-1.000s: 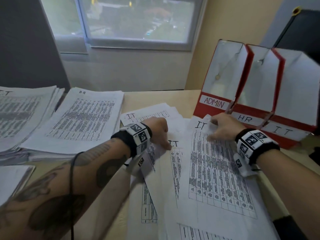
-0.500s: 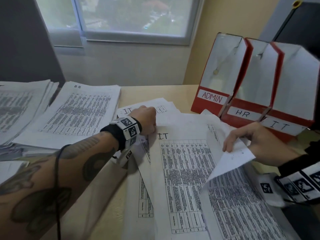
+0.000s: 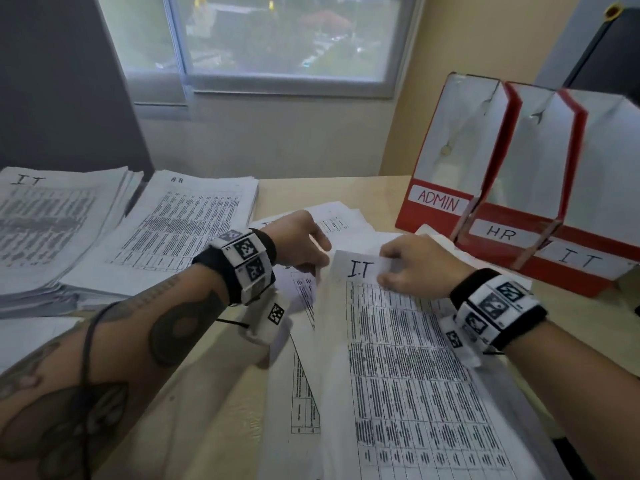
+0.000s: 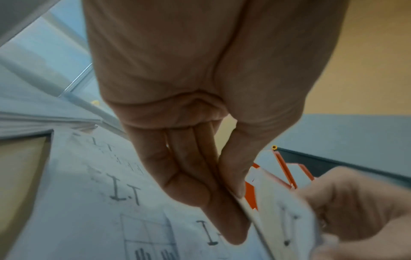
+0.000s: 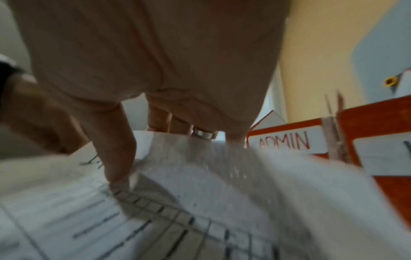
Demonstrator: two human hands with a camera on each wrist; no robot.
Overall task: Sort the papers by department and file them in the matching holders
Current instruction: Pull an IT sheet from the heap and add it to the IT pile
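Note:
A printed sheet marked IT point(image 3: 398, 358) lies on top of loose papers point(image 3: 304, 393) spread over the desk in front of me. My right hand point(image 3: 408, 268) grips its top edge beside the IT mark. In the right wrist view the thumb point(image 5: 115, 158) presses on the sheet point(image 5: 200, 202) and the fingers curl behind the edge. My left hand point(image 3: 301, 240) pinches the sheet's upper left edge point(image 4: 278, 219) between thumb and fingers point(image 4: 222, 219). Three red holders stand at the right: ADMIN point(image 3: 438, 202), HR point(image 3: 500, 233), IT point(image 3: 581, 259).
Two thick sorted stacks sit at the left, one marked IT point(image 3: 52, 220) and one marked HR point(image 3: 183, 223). More IT sheets point(image 4: 100, 184) lie under my left hand. A window and wall stand behind the desk point(image 3: 329, 192).
My right hand, which held a lifted sheet at the right, has come back onto the top of an IT sheet. My left hand has shifted right and taken that sheet's edge.

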